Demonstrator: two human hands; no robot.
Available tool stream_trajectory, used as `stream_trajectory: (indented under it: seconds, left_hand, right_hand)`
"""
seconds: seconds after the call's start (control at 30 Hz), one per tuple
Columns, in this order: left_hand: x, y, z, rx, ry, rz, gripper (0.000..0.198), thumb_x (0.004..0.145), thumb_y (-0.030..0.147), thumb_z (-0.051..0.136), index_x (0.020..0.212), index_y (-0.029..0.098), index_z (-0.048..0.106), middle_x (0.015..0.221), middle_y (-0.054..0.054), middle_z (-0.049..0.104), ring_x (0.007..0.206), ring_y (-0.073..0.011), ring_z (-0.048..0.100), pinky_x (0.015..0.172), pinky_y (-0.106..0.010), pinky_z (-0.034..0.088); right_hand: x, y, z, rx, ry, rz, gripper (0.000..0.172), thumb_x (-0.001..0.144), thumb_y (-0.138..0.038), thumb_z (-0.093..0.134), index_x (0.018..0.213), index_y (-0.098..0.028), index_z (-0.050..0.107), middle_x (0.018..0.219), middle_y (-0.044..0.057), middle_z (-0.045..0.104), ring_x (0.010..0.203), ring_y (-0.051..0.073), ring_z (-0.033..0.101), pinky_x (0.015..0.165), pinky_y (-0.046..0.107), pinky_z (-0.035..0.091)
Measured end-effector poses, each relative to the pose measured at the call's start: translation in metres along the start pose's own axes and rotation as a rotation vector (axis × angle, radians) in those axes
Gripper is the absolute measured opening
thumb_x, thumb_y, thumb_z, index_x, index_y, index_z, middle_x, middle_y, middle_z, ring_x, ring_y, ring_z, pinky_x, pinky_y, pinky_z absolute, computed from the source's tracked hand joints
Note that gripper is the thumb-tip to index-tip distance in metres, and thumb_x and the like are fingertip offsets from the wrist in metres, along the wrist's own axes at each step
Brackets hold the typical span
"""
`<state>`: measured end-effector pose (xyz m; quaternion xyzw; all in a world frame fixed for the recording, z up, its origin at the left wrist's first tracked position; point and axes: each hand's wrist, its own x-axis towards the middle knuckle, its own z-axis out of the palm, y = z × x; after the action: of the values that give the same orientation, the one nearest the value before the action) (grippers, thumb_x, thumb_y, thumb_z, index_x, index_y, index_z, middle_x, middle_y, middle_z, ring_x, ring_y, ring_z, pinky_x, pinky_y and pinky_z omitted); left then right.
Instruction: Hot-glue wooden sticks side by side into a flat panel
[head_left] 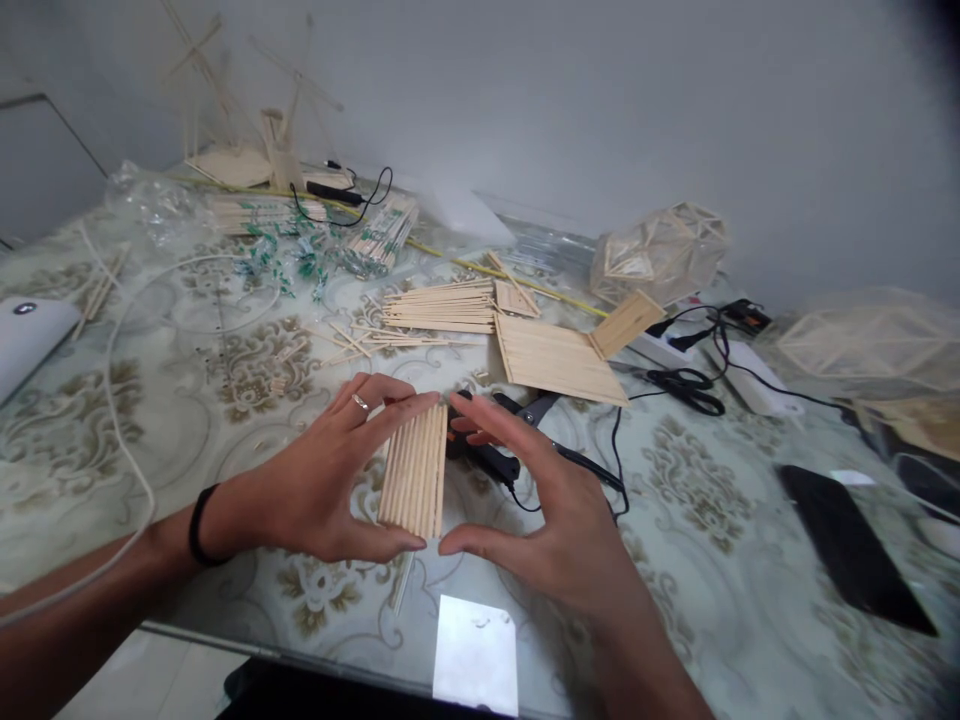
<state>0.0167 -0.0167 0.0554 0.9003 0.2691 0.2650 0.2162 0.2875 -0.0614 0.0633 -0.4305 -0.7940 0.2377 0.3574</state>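
Note:
A small panel of thin wooden sticks [412, 470] laid side by side is between my hands, above the glass-covered table. My left hand [322, 480] grips it, with the thumb along its near end and the index finger along its far end. Around its right side curves my right hand [555, 500], thumb and fingers spread wide apart. The right fingertips are close by the panel's right corners; whether they touch it I cannot tell. Just behind lies a black corded tool [487, 455], partly hidden by my right hand.
Beyond my hands lie loose sticks [442, 306], a joined wooden panel [559, 360] and black scissors [686, 388]. Bundled sticks [382, 235] and stick models [660, 255] stand along the wall. A phone [855, 545] rests at right; a white cable [112, 400] crosses my left forearm.

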Motion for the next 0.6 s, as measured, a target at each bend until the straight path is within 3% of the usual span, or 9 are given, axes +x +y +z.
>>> stream_trajectory:
  seconds: [0.13, 0.3, 0.6]
  left_hand:
    - [0.0005, 0.0018, -0.0017, -0.02, 0.018, 0.023, 0.119, 0.082, 0.056, 0.09, 0.174, 0.029, 0.02, 0.151, -0.018, 0.052, 0.137, -0.0401, 0.052, 0.12, -0.068, 0.045]
    - [0.0006, 0.0032, -0.0014, -0.019, 0.031, 0.016, 0.119, 0.08, 0.063, 0.091, 0.173, 0.025, 0.026, 0.148, -0.019, 0.053, 0.134, -0.0401, 0.054, 0.117, -0.066, 0.047]
    - [0.0023, 0.0069, 0.0027, 0.015, 0.067, 0.007, 0.108, 0.073, 0.05, 0.091, 0.161, 0.024, 0.034, 0.141, -0.017, 0.054, 0.129, -0.0394, 0.056, 0.109, -0.062, 0.052]
  right_hand:
    - [0.0005, 0.001, 0.0001, 0.065, 0.02, -0.011, 0.106, 0.082, -0.058, 0.096, 0.171, -0.048, 0.04, 0.155, 0.005, 0.073, 0.123, 0.031, 0.08, 0.106, 0.049, 0.068]
    - [0.0003, 0.0024, 0.004, 0.102, 0.039, -0.016, 0.105, 0.082, -0.055, 0.097, 0.17, -0.047, 0.041, 0.156, 0.006, 0.072, 0.123, 0.032, 0.079, 0.103, 0.051, 0.069]
    - [0.0008, -0.0004, 0.0042, 0.044, 0.026, -0.006, 0.095, 0.081, -0.052, 0.098, 0.164, -0.043, 0.051, 0.14, 0.005, 0.079, 0.114, 0.029, 0.082, 0.102, 0.046, 0.069]
